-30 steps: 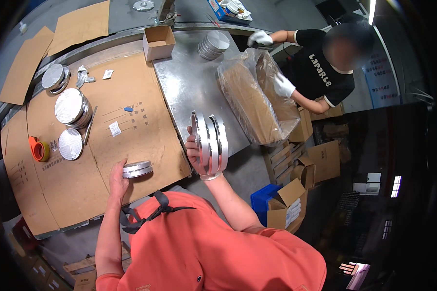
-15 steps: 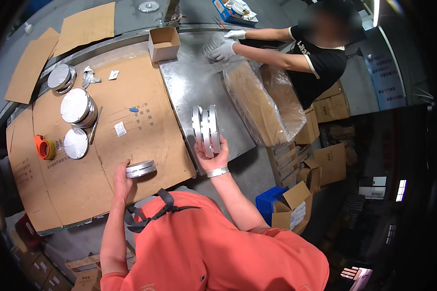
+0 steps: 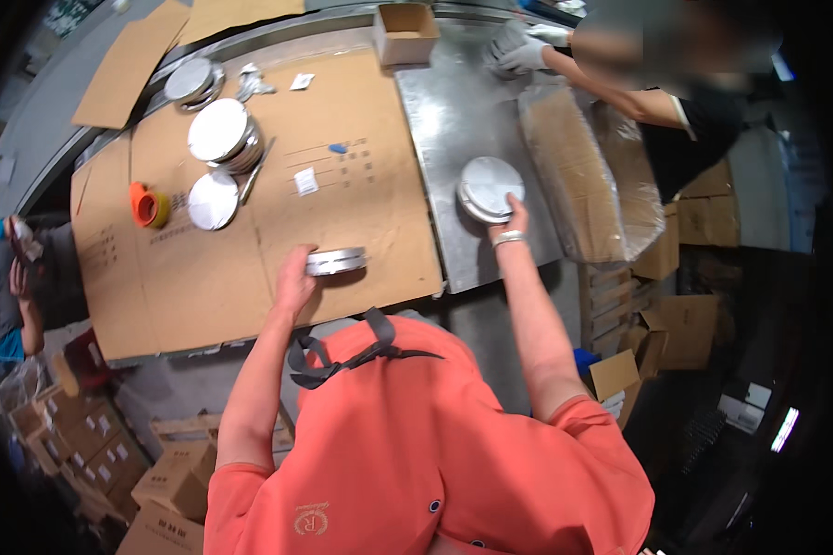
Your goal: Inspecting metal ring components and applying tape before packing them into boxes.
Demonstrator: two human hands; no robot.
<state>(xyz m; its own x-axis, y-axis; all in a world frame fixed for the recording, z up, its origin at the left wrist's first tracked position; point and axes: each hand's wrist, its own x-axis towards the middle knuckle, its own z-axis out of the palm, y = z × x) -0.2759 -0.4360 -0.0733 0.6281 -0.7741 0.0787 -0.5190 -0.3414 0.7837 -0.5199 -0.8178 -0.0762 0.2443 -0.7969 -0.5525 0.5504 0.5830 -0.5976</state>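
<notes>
Cardboard sheet spread over the left of my work area; metal tabletop to its right. At the metal's right edge lies a long carton in clear plastic; at its far left stands a small open box. Far right, a co-worker's gloved hands rest on a disc stack. Far left on the cardboard: a tall disc stack and, just nearer, a flat disc. My right hand grips a silver stack, thumb on top, over the metal; whether it touches the metal I cannot tell. My left hand holds a thinner stack by its left end, rim upward, at the cardboard's near side. Smaller items: orange tape holder, left; crumpled glove, far; white packet, middle; blue scrap, just beyond it.
</notes>
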